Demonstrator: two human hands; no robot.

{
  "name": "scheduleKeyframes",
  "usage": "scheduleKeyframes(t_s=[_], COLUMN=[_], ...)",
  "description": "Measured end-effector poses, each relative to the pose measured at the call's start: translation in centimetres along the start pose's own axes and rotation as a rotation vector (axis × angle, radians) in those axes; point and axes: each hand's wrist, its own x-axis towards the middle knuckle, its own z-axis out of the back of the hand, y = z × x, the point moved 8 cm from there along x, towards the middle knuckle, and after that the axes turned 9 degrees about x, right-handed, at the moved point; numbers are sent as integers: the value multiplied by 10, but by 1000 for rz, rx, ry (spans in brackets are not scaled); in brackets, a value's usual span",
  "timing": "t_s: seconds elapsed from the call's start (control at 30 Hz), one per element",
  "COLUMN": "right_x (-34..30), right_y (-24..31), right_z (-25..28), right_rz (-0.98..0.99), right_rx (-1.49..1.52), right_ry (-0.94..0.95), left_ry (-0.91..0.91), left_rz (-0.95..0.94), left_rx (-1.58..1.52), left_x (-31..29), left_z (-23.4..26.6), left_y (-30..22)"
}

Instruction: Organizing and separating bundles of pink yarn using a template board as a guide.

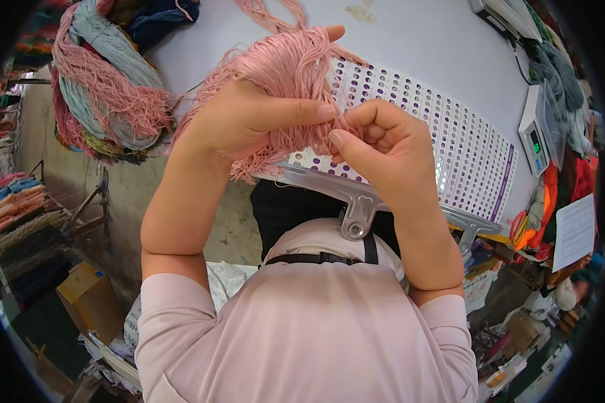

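A thick bundle of pink yarn (286, 64) drapes over my left hand (249, 117), whose thumb presses the strands near their right side. Loose ends hang below that hand, and a tail of the yarn runs off toward the far edge of the table. My right hand (386, 138) pinches a few thin pink strands close to the left thumb tip, its fingers curled in. Beneath both hands lies a white board (444, 127) with rows of round holes, some showing purple. Metal clips (357, 208) grip the board's near edge.
Skeins of pale blue and pink yarn (104, 74) are heaped at the table's left. On the right stand a digital scale (535, 138) and green-grey yarn (558, 80). A paper sheet (575, 232) hangs at the right edge. A cardboard box (91, 299) sits on the floor, lower left.
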Motion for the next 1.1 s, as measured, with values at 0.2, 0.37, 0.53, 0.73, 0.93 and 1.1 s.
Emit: scheduleKeyframes(t_s=[0.2, 0.37, 0.53, 0.73, 0.93, 1.1], right_x=[-1, -3, -3, -2, 1, 2], right_y=[-4, -3, 0, 3, 17, 10], right_z=[4, -1, 11, 12, 25, 22], right_rz=[-42, -53, 59, 18, 258, -158], right_rx=[23, 195, 65, 89, -123, 143], right_ry=[-30, -9, -41, -77, -135, 390], left_ry=[8, 77, 127, 91, 101, 547], left_rz=[25, 26, 32, -81, -44, 66], left_rx=[-21, 100, 29, 231, 187, -336], left_x=[0, -4, 2, 9, 10, -8], left_z=[-1, -1, -4, -12, -11, -23], left_y=[4, -1, 3, -7, -8, -7])
